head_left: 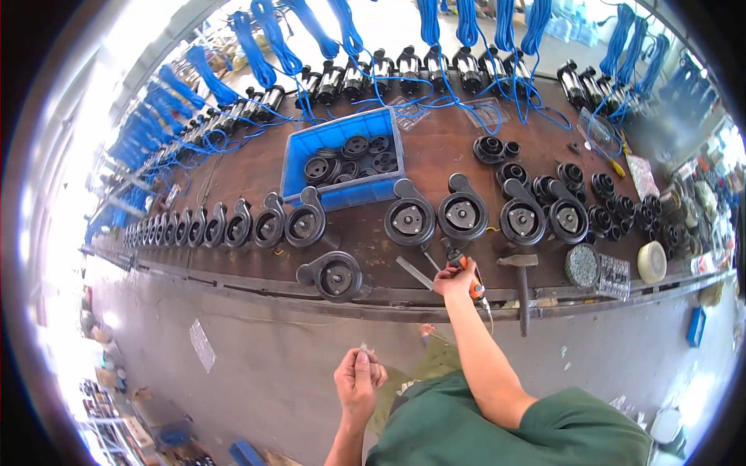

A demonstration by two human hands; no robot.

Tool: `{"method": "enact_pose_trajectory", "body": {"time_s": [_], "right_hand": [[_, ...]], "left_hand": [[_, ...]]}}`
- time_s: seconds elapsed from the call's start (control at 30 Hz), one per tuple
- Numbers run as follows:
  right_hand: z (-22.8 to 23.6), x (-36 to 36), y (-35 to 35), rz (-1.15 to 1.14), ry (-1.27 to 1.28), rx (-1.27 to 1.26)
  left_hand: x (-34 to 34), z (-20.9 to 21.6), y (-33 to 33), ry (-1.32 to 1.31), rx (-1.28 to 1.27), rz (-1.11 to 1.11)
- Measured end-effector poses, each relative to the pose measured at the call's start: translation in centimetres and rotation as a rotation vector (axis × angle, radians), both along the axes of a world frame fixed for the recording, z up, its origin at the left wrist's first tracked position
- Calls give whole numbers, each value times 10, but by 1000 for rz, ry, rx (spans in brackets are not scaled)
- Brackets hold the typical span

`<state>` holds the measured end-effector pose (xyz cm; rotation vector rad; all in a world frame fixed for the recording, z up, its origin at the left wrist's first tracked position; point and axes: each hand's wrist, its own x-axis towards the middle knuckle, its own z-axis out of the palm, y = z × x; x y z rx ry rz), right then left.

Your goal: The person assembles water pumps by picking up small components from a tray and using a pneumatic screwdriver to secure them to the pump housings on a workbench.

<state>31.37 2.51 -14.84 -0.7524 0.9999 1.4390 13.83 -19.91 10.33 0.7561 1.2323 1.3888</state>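
Note:
My right hand (454, 281) is closed round an orange and black electric screwdriver (475, 289) at the bench's front edge, with a pale cord trailing from it. Just beyond stand two round black pump housings (409, 220), open side up, each with a metal plate inside. In front of my body, off the bench, my left hand (359, 382) is held up with thumb and fingers pinched. A small pale, clear-looking bit (365, 348) shows at its fingertips, too small to name. A separate black housing (339, 276) lies near the front edge, left of my right hand.
A blue crate (342, 196) holds black round parts. More housings (238, 228) line the bench to the left. A hammer (523, 287) overhangs the front edge. Black impeller-like parts (571, 175) cluster right. Motors (409, 68) with coiled blue cables (466, 23) stand along the back.

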Motion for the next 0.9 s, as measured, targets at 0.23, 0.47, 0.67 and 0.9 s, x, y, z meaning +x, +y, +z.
{"method": "enact_pose_trajectory", "body": {"time_s": [0.23,0.47,0.67,0.9], "right_hand": [[108,-16,-66,-221,53,237],[229,-120,-133,-419,-845,324],[282,-205,-150,-339,-1257,723],[297,-252,-141,-263,-1141,777]], "left_hand": [[-77,-10,65,-141,-66,-358],[-159,12,112,859,363,-786],[-205,28,129,937,707,-951],[-237,33,129,813,784,-928]]}}
